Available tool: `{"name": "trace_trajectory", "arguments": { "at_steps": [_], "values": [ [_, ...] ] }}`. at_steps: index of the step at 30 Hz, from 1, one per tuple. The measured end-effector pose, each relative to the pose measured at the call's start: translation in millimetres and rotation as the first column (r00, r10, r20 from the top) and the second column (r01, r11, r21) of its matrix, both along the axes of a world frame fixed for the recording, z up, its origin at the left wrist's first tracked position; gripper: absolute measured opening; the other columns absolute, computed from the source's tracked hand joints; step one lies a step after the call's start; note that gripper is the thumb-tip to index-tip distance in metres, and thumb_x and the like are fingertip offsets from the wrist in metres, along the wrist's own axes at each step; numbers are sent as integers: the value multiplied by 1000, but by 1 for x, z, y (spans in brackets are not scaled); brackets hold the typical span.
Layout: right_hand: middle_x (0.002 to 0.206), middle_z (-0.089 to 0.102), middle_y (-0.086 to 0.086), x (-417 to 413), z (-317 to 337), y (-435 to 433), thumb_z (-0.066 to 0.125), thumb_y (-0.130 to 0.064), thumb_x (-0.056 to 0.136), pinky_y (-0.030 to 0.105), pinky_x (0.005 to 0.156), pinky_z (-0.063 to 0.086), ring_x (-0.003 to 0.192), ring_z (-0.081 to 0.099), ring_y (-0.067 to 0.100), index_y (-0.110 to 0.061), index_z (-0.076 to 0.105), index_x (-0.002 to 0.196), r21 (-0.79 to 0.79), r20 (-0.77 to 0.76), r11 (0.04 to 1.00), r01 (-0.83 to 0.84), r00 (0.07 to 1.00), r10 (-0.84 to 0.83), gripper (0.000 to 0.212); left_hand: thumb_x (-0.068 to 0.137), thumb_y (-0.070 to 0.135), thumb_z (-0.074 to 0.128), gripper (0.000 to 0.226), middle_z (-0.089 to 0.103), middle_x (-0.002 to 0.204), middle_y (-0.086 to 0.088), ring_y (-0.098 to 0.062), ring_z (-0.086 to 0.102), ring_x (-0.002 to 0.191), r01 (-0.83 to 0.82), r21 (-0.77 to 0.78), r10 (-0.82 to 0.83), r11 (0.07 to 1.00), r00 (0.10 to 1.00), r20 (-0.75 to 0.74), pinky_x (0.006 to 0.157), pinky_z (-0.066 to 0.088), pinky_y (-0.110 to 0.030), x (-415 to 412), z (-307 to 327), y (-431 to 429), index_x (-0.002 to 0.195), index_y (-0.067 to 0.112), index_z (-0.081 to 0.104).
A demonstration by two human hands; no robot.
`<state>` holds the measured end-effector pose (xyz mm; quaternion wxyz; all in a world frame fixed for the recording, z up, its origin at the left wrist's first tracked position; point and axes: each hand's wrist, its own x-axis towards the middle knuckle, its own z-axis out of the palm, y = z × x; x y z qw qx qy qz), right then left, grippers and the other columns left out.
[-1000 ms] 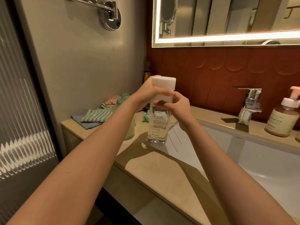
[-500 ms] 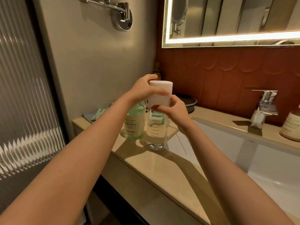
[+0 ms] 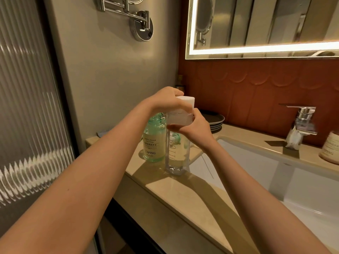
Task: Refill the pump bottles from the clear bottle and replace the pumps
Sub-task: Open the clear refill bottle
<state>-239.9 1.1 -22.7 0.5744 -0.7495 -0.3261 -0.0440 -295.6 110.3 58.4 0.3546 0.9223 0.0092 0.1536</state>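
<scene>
A tall clear bottle stands upright on the beige counter beside the sink. My left hand grips its white cap from above. Around the bottle's shoulder, just below the cap, my right hand holds it steady. Right behind, on the left, stands a green pump bottle with no pump on its open neck. A brown pump bottle sits at the far right by the tap; its top is out of frame.
A white sink basin fills the right side, with a chrome tap behind it. Dark plates are stacked at the back against the red wall. A chrome wall bracket hangs on the left wall.
The view has shifted left, so the green bottle now shows beside the clear bottle. Both hands stay on the clear bottle and its cap, with the left hand turned a little on the cap.
</scene>
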Motion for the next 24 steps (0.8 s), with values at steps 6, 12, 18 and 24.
{"name": "trace_trajectory", "arguments": {
  "at_steps": [6,12,18,24],
  "values": [
    [108,56,-7,-4,1,9,83,-38,64,21,77,43,101,52,9,-21,43,126,-59,78,997,58,996,-54,76,74,52,67,46,59,101,4,-17,54,91,-311,295,261,904,945,197,77,50,-30,9,0,-8,109,23,64],
    [107,51,-8,-1,3,3,81,-40,67,9,62,32,98,48,8,-18,44,123,-71,74,995,72,995,-67,71,81,36,63,49,48,122,0,-22,51,107,47,355,16,934,985,-170,83,50,-35,1,22,-6,127,24,49],
    [107,50,-7,0,1,3,84,-36,64,10,63,37,96,47,8,-19,42,124,-37,41,996,85,996,-84,75,71,50,70,51,59,108,-2,-19,57,94,-137,335,156,932,987,-32,58,43,-20,9,18,-2,111,18,63],
    [109,51,-7,1,0,8,84,-42,61,23,76,42,97,48,8,-19,41,125,-57,70,990,130,990,-126,80,64,58,70,55,56,89,-4,-18,52,77,-358,359,361,862,931,62,50,33,-24,17,15,-9,94,13,59]
  ]
}}
